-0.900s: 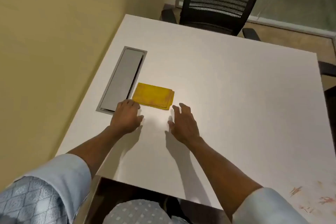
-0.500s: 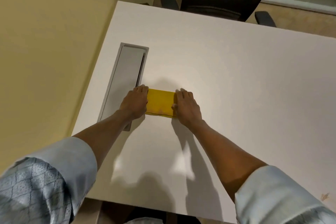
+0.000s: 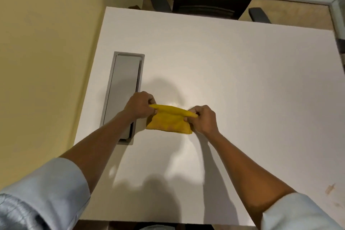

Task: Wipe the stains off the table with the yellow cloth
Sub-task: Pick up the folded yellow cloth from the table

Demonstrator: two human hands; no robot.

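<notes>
Your white bench (image 3: pixel 224 73) spreads out beyond both hands. The yellow cloth (image 3: pixel 169 122) hangs folded between them: your left hand (image 3: pixel 140 104) pinches its top left corner, your right hand (image 3: pixel 204 118) its top right. Brownish stains (image 3: pixel 330 188) lie well off to your right hand's side.

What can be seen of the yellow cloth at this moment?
The yellow cloth is a folded, soft-looking rectangle, faintly discoloured near its lower edge. The left hand and right hand pinch its far edge at either end, lifting that edge while the near part hangs toward the white table, beside the grey cable hatch.
</notes>
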